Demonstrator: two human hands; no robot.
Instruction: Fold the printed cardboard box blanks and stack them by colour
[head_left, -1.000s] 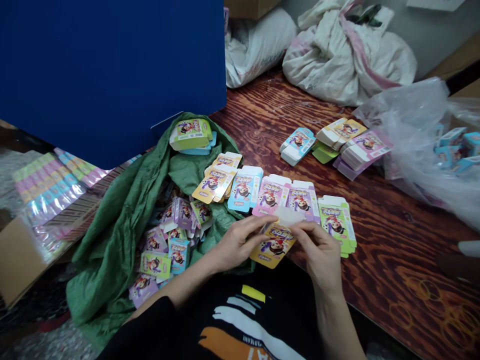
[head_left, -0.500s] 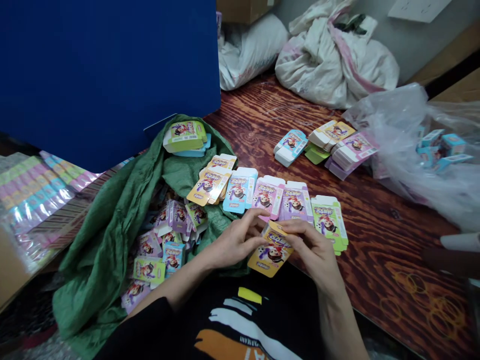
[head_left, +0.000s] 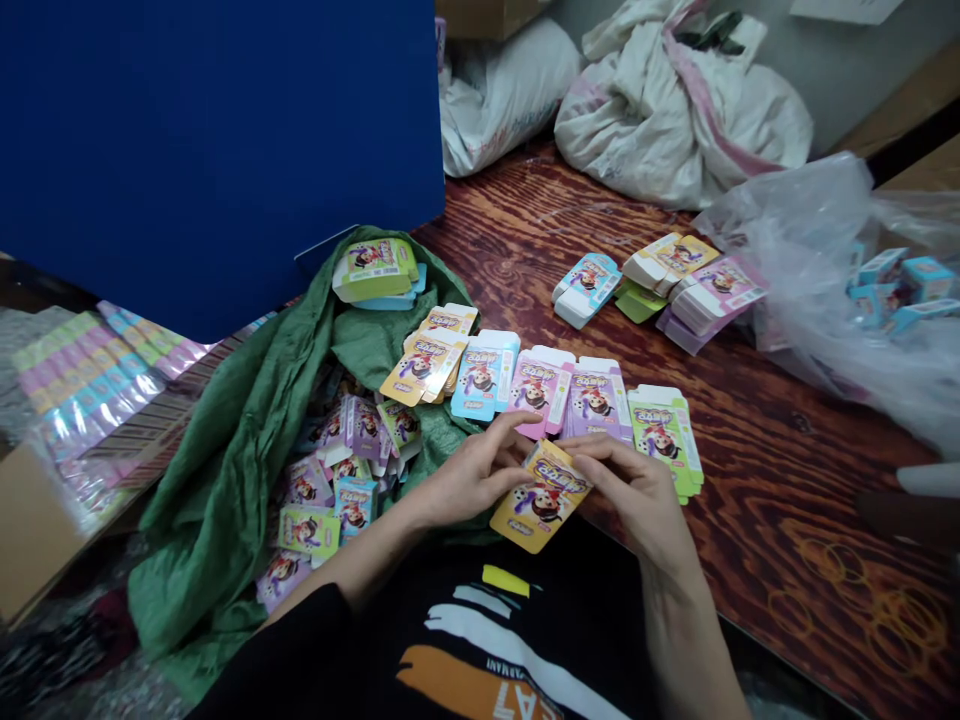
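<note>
An orange-yellow card box [head_left: 541, 497] with a cartoon print is held between my two hands, just in front of the table's near edge. My left hand [head_left: 480, 470] pinches its left side, thumb on the printed face. The fingers of my right hand [head_left: 634, 485] close on its upper right corner. Just beyond my hands lies a row of flat box blanks: an orange pile [head_left: 425, 366], a blue pile [head_left: 486, 375], a pink pile [head_left: 537, 388], a purple pile [head_left: 598, 398] and a green pile [head_left: 663, 435].
A green sack [head_left: 225, 430] on the left holds many folded boxes [head_left: 365, 425]. Bundled blanks [head_left: 675, 257] lie farther back on the wood-grain table [head_left: 510, 225]. At right are a clear plastic bag [head_left: 795, 230] and rubber bands [head_left: 900, 620]. A blue panel [head_left: 225, 150] stands at upper left.
The box's top flap, seen bent over before, now shows less, and its printed face appears flatter toward me. Both hands keep their hold. The whole view has shifted slightly.
</note>
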